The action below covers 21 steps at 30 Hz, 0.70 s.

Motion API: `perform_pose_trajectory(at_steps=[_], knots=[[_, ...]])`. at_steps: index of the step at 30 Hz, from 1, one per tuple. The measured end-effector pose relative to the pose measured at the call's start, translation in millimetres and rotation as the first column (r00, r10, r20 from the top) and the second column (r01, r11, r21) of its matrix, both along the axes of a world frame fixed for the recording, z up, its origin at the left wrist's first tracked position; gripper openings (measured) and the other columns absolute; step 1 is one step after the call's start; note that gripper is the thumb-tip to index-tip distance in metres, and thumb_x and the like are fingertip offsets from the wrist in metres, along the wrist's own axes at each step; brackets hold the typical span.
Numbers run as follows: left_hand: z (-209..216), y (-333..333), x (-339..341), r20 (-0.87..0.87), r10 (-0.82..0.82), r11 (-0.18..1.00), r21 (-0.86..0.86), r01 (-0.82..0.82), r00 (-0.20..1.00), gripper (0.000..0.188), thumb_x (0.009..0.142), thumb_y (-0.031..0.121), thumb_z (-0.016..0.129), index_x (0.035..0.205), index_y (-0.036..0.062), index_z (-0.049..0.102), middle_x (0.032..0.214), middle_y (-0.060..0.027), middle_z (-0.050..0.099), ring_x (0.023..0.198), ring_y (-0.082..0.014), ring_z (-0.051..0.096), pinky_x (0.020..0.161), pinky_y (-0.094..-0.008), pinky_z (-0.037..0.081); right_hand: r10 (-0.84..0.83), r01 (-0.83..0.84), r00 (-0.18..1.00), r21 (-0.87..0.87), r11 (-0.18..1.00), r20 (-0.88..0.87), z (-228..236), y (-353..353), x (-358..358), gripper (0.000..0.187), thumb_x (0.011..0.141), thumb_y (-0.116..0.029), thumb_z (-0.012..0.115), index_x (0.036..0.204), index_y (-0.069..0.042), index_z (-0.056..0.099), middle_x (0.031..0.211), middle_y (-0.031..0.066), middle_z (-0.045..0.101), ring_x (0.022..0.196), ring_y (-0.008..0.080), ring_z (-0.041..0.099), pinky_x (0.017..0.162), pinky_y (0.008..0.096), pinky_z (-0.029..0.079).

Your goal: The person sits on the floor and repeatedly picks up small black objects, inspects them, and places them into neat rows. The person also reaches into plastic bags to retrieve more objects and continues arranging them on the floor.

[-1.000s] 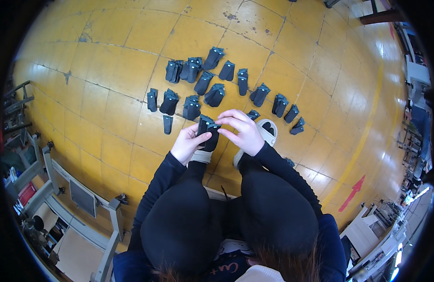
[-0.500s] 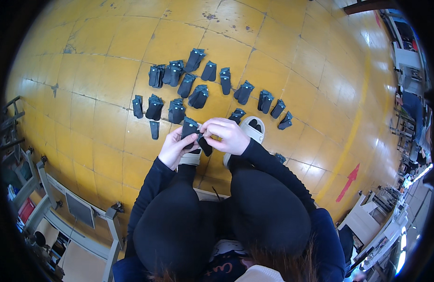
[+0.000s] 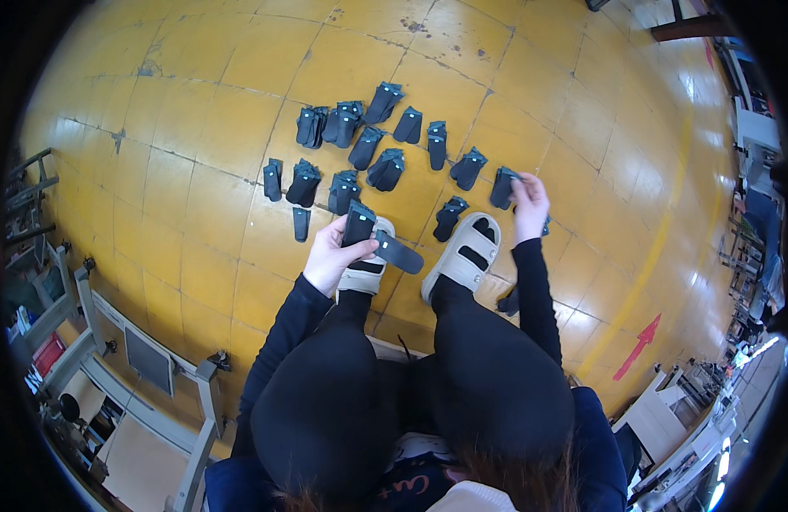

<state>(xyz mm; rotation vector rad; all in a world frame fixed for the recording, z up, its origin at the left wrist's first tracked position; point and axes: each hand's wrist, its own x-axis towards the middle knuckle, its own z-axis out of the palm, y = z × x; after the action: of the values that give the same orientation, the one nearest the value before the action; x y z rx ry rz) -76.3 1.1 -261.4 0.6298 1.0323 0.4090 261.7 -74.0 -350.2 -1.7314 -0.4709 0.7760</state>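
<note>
My left hand is closed around dark fabric pieces with teal ends and small pale labels. One long dark piece fans out to the right from under its thumb. Out to the right, my right hand is low over the floor bundles, fingers bent and tips drawn together. Those fingertips meet the edge of a dark bundle; what they pinch is hidden. Several similar bundles lie ahead, among them a bundle in the middle and a bundle by the right sandal.
My feet wear beige sandals on the yellow tiled floor. A metal frame stands at the left, beside a chair-like panel. Machines and benches line the right side, near a red floor arrow.
My right hand has left the pieces by my left hand and moved right to the floor bundles. In my left hand, one piece now sticks out sideways. The view has shifted slightly.
</note>
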Motion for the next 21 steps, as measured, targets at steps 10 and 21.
perform_pose_trajectory(at_steps=[10, 21], knots=[[4.0, 0.8, 5.0, 0.027, -0.036, 0.999, 0.004, 0.035, 0.999, 0.035, 0.079, -0.003, 0.066, 0.113, 0.0028, 0.057, 0.090, 0.0001, 0.061, 0.079, -0.0066, 0.058, 0.068, -0.0192, 0.049, -0.171, 0.213, 0.974, -0.350, 0.912, 0.147, -104.0, -88.1, 100.7, 0.030, 0.079, 0.001, 0.065, 0.108, -0.004, 0.061, 0.079, 0.0045, 0.061, 0.060, 0.0089, 0.054, 0.052, 0.0218, 0.044], [-0.3, -0.7, 8.6, 0.025, -0.066, 0.998, 0.013, 0.066, 0.997, 0.036, 0.080, -0.002, 0.065, 0.114, 0.0039, 0.056, 0.091, 0.0014, 0.060, 0.078, -0.0048, 0.057, 0.067, -0.0188, 0.047, -0.103, 0.132, 0.958, -0.093, 0.987, 0.268, -59.5, -49.5, 47.1, 0.028, 0.083, -0.005, 0.064, 0.110, -0.003, 0.061, 0.092, 0.0042, 0.064, 0.077, 0.0108, 0.057, 0.072, 0.0246, 0.047]])
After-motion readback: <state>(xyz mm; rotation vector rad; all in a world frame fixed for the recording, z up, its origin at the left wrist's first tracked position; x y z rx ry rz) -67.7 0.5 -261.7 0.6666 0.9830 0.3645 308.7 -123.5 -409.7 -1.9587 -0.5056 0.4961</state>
